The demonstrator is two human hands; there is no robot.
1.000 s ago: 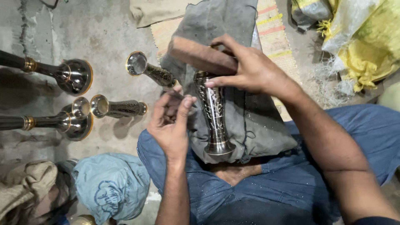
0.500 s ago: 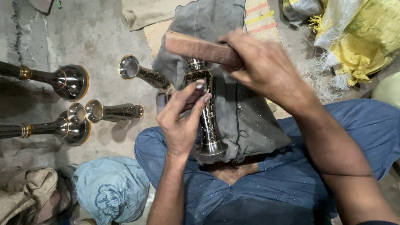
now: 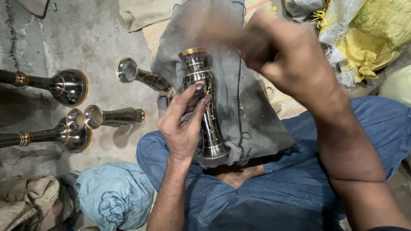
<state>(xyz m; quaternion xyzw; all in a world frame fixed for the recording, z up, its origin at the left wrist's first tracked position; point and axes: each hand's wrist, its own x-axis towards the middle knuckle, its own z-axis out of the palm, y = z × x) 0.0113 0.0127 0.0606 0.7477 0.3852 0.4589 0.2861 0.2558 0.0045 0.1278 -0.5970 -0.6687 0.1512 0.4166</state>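
A dark engraved metal vase with a brass-coloured rim lies lengthwise on a grey cloth across my lap, its mouth pointing away from me. My left hand rests against the vase's left side, fingers pinched round what looks like a small metal punch set on the engraved body. My right hand is raised above the far end of the vase and badly blurred by motion. It is closed round a wooden block, which shows only as a brown smear.
Several similar vases lie on the concrete floor to my left: two large ones and two smaller ones. A pale blue bag sits by my left knee. Yellow sacks are piled at the far right.
The right hand has swung up and rightward with the wooden block and is now blurred. The left hand has closed its fingers against the vase. The view has drawn closer.
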